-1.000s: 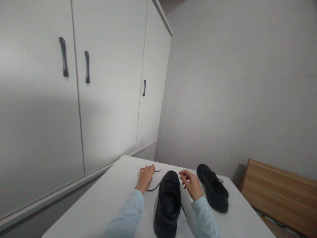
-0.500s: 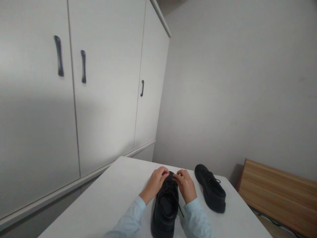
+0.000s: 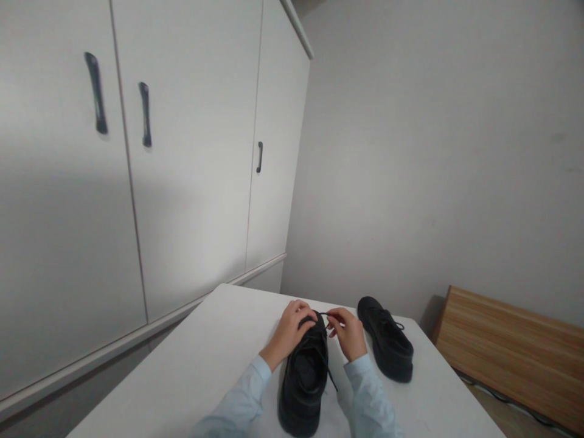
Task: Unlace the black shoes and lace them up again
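A: Where does the near shoe (image 3: 298, 409) lie?
B: Sole down on the white surface (image 3: 191, 371), between both hands, toe pointing away from the person. Left hand (image 3: 294, 323) at the toe's left side; right hand (image 3: 345, 330) just off its right.
A: State of the left?
B: Curved over the toe, touching it, fingers bent, narrow gap to the thumb. Cannot tell whether it also grips anything.
A: And the right?
B: Fingertips pinched together on a black lace (image 3: 323, 314), which spans the short gap to the shoe's front.
A: Nearby?
B: Second black shoe (image 3: 387, 347), right of the right hand, apart from it.
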{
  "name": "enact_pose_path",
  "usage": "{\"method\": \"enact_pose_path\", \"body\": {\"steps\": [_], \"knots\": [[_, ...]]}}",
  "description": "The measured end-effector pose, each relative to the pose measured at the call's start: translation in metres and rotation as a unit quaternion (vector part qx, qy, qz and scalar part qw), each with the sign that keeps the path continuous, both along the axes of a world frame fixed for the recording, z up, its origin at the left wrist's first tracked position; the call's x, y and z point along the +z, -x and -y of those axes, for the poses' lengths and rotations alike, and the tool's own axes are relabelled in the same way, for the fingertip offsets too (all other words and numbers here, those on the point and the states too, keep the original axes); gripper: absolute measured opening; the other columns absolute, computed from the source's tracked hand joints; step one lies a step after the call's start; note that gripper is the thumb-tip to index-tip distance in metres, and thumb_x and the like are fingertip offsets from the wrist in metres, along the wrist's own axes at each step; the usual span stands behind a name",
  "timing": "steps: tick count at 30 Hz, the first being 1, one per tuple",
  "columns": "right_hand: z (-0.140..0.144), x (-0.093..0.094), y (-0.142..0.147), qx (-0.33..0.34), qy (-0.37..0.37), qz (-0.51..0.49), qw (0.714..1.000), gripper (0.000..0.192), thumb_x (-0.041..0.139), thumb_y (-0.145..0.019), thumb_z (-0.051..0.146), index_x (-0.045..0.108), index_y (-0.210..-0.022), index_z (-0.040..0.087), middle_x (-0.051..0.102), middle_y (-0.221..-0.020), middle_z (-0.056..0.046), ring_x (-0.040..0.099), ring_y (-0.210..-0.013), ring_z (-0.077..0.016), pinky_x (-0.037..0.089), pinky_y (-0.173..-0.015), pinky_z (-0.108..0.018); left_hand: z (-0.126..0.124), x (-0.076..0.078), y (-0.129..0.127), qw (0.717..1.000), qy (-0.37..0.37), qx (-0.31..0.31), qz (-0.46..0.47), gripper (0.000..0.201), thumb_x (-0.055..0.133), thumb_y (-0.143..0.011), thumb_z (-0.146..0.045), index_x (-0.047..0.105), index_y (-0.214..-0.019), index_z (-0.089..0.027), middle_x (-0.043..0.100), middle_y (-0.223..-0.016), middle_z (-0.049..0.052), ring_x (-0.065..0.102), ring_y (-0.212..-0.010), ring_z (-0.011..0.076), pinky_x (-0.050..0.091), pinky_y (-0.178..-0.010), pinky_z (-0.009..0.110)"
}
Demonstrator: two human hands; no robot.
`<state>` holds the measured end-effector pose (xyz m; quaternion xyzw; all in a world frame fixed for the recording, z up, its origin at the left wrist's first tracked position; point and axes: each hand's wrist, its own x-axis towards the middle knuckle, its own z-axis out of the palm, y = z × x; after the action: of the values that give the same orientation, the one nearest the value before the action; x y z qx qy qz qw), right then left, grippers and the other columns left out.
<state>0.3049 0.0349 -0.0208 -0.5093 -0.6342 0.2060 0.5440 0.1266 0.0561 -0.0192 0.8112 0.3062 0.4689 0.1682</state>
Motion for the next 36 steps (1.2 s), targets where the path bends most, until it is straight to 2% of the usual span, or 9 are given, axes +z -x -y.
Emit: {"method": "enact_pose_path", "body": {"steps": [4,9,14,21,27,36], "knots": [[-0.006,-0.006,-0.015,0.009,0.074,-0.139,0.987,0.038,0.074,-0.056,0.046,0.057,-0.070,0.016,0.057,-0.063,-0.001,0.061,-0.053,-0.0180,0.055,-0.046,-0.033,-0.004,-0.005,-0.001,0.998,-0.015,-0.014,-0.057,0.009,0.062,-0.079,-0.028,0.069,-0.082,-0.024,0.056,-0.096,0.004,0.047,-0.097,0.0193,0.038,-0.088,0.033],[-0.005,-0.008,-0.024,0.049,0.153,-0.197,0.967,0.039,0.080,-0.045,0.037,0.055,-0.065,0.015,0.055,-0.059,0.005,0.063,-0.048,-0.0167,0.055,-0.049,-0.032,-0.007,-0.008,-0.002,0.993,-0.020,-0.022,-0.112,0.010,0.063,-0.078,-0.031,0.072,-0.079,-0.026,0.057,-0.099,0.003,0.044,-0.098,0.0196,0.036,-0.086,0.033],[-0.005,-0.010,-0.023,0.073,0.184,-0.181,0.963,0.035,0.079,-0.044,0.031,0.054,-0.062,0.015,0.056,-0.058,0.005,0.063,-0.045,-0.0154,0.053,-0.048,-0.030,-0.005,-0.004,-0.002,0.984,-0.024,-0.019,-0.175,0.009,0.064,-0.077,-0.032,0.072,-0.081,-0.030,0.056,-0.105,0.002,0.040,-0.103,0.0217,0.033,-0.086,0.035],[-0.002,-0.004,-0.017,0.093,0.182,-0.150,0.967,0.031,0.079,-0.045,0.027,0.054,-0.058,0.015,0.059,-0.057,0.004,0.061,-0.045,-0.0139,0.050,-0.049,-0.028,-0.004,0.004,-0.003,0.973,-0.060,-0.013,-0.222,0.008,0.064,-0.078,-0.032,0.072,-0.082,-0.031,0.056,-0.102,0.000,0.041,-0.099,0.0202,0.029,-0.082,0.034],[-0.005,-0.011,-0.015,0.094,0.206,-0.134,0.965,0.033,0.077,-0.044,0.028,0.051,-0.059,0.017,0.053,-0.040,0.007,0.055,-0.038,-0.0124,0.046,-0.042,-0.025,-0.005,0.012,-0.006,0.965,-0.054,-0.015,-0.255,0.007,0.066,-0.076,-0.033,0.071,-0.078,-0.029,0.057,-0.097,0.000,0.044,-0.095,0.0194,0.028,-0.077,0.033],[-0.011,-0.017,-0.016,0.036,0.222,-0.057,0.973,0.026,0.072,-0.048,0.028,0.050,-0.056,0.017,0.047,-0.040,0.009,0.042,-0.034,-0.0063,0.038,-0.030,-0.019,-0.005,0.015,-0.018,0.962,-0.028,0.024,-0.269,0.003,0.069,-0.074,-0.028,0.070,-0.073,-0.025,0.060,-0.092,0.000,0.047,-0.091,0.0195,0.028,-0.072,0.032]]}}
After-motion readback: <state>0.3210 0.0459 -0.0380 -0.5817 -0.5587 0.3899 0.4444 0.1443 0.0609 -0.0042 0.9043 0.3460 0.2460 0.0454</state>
